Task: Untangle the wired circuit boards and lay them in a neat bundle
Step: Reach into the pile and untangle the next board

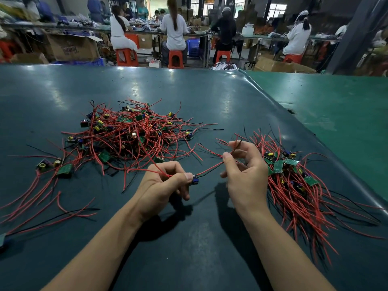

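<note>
My left hand [161, 183] pinches a board [194, 180] above the mat [189, 101]; my right hand [244, 166] pinches its wires [212, 168], between the tangle [130, 135] and the bundle [294, 179].

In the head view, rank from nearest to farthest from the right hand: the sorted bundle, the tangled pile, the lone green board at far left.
From the right hand:
1. Sorted bundle, right beside the hand on its right, its wires running toward the near table edge.
2. Tangled pile, across the table to the left, beyond the left hand.
3. Lone green board, farthest left, apart from the pile.
</note>
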Demonstrator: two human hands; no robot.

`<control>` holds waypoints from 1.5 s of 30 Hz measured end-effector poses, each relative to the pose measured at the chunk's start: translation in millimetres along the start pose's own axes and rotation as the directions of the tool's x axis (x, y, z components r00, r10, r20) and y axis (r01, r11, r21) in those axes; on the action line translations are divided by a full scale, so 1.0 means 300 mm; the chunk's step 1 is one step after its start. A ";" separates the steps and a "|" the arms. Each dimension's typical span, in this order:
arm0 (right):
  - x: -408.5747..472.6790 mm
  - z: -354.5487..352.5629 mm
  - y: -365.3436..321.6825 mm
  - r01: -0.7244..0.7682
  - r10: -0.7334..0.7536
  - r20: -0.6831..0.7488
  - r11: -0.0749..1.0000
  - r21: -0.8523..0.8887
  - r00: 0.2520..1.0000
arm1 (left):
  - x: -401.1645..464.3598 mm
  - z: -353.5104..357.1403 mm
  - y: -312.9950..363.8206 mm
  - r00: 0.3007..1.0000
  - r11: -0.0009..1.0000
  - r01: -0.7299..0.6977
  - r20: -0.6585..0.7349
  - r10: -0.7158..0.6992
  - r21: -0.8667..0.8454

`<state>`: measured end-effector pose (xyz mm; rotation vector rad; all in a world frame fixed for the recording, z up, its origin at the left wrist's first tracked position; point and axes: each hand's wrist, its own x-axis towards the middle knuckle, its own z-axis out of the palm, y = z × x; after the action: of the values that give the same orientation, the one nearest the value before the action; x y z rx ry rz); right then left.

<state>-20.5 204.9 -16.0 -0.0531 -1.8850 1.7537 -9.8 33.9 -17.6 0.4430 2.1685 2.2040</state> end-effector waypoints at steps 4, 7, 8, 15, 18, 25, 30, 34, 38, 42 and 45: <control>0.008 -0.018 0.009 0.108 -0.110 -0.014 0.989 -0.103 0.994 | 0.000 0.004 -0.001 1.000 1.000 0.008 -0.002 -0.008 0.006; 0.000 -0.014 0.007 0.330 -0.344 -0.019 0.914 -0.238 0.939 | -0.002 0.005 0.002 1.000 1.000 0.004 0.009 -0.004 0.017; 0.000 -0.014 0.009 0.362 -0.383 -0.035 0.898 -0.250 0.923 | -0.003 0.005 0.002 1.000 1.000 0.005 0.013 -0.005 0.021; 0.006 -0.018 0.009 0.079 -0.077 -0.047 0.996 0.037 0.996 | -0.006 0.003 0.002 0.999 0.999 0.032 0.005 -0.032 -0.011; 0.015 -0.027 0.016 0.099 -0.098 -0.044 0.995 0.009 0.994 | -0.006 0.003 0.003 0.999 0.999 0.034 0.005 -0.034 -0.005; 0.002 -0.017 0.001 -0.211 0.211 0.026 0.952 0.221 0.977 | -0.005 0.008 0.009 0.998 1.000 0.000 -0.066 -0.002 -0.020; -0.020 0.001 -0.020 -0.550 0.442 0.464 0.826 0.122 0.767 | 0.000 0.015 0.008 0.996 1.000 0.003 -0.084 -0.002 0.009; -0.042 0.012 -0.014 -0.454 0.345 0.508 0.885 0.105 0.790 | -0.003 0.013 0.007 0.999 0.998 0.025 -0.029 -0.023 0.055; -0.036 0.013 -0.013 -0.368 0.260 0.439 0.912 0.181 0.860 | 0.003 0.014 0.013 0.999 0.999 0.022 -0.038 -0.021 0.049; -0.034 0.022 -0.013 -0.297 0.217 0.341 0.933 0.202 0.914 | 0.003 0.012 0.013 0.998 0.999 0.037 -0.041 -0.036 0.014; -0.014 0.021 -0.007 -0.277 0.228 0.216 0.932 0.234 0.949 | 0.001 0.010 0.012 0.999 0.999 0.046 -0.025 -0.046 0.021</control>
<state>-18.8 197.3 -15.6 -0.0356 -1.8193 2.2434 -8.9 36.9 -13.9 0.3648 2.1939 2.1758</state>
